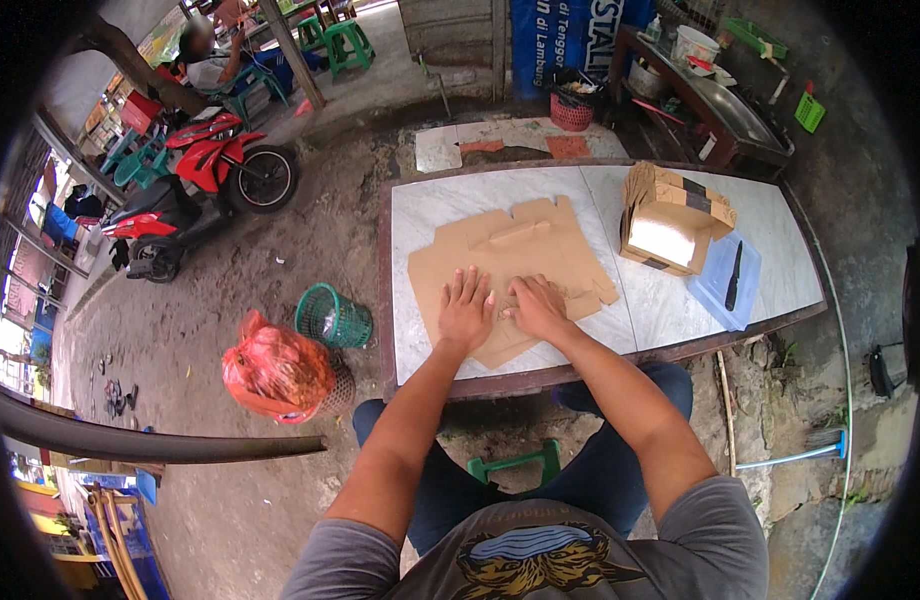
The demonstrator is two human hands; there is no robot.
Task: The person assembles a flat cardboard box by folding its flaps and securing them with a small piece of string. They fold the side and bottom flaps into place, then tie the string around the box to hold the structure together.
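Observation:
A flattened sheet of brown cardboard [520, 255], with notched edges and a raised flap near its far side, lies on the white marbled table top [420, 205]. My left hand [467, 308] rests flat on its near left part, fingers spread. Beside it my right hand [538, 303] presses on the same sheet with its fingers curled in. Whatever those fingers may hold is hidden, though the cardboard looks creased or torn beside them. To the right, an open cardboard box [670, 225] stands next to a translucent blue plastic lid or tray [715, 285] with a black knife [734, 275] on it.
Left of the table stand a green plastic basket [335, 315] and a full red plastic bag [278, 368]. Under me is a green stool [520, 463]. A red motorbike [195, 180] is parked at the far left; a sink counter [730, 100] stands at the far right. A person sits far off.

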